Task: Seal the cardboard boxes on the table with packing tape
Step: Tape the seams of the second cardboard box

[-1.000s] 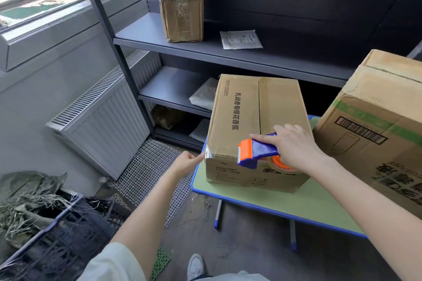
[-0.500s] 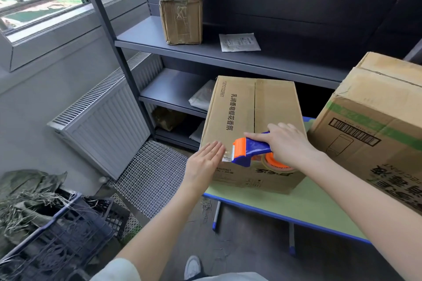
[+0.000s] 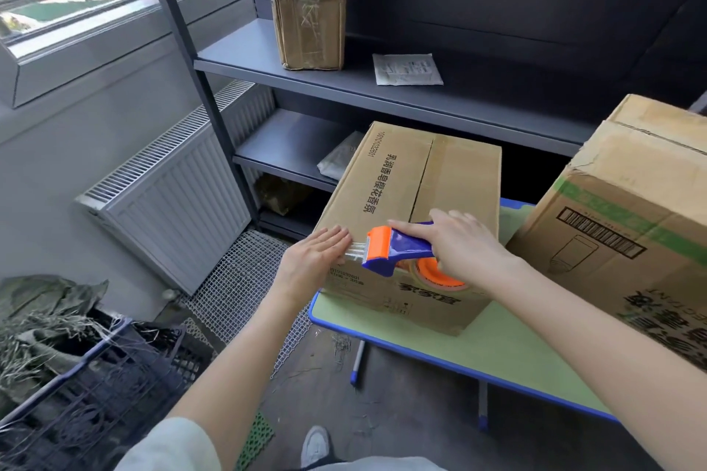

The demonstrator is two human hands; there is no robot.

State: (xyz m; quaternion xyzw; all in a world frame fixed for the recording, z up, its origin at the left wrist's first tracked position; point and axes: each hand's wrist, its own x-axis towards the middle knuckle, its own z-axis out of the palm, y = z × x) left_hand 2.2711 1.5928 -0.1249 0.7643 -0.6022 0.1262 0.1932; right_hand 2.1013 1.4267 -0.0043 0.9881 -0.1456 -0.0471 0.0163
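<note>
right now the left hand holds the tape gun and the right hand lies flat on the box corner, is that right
The hands are swapped. In the head view the right hand holds the tape gun, and the left hand lies flat on the corner of the box, with the tape stretched between its fingers and the gun.

The box (image 3: pixel 413 203) was matt brown cardboard with black print, and the larger box (image 3: pixel 627 226) beside it was rougher card, scuffed at its edges. The tape dispenser (image 3: pixel 398 247) was glossy blue and orange plastic; the tape (image 3: pixel 354 252) looked clear and shiny. The tabletop (image 3: pixel 497 352) was smooth, matt green with a blue edge. The shelf (image 3: pixel 290 65) was matt grey metal.
</note>
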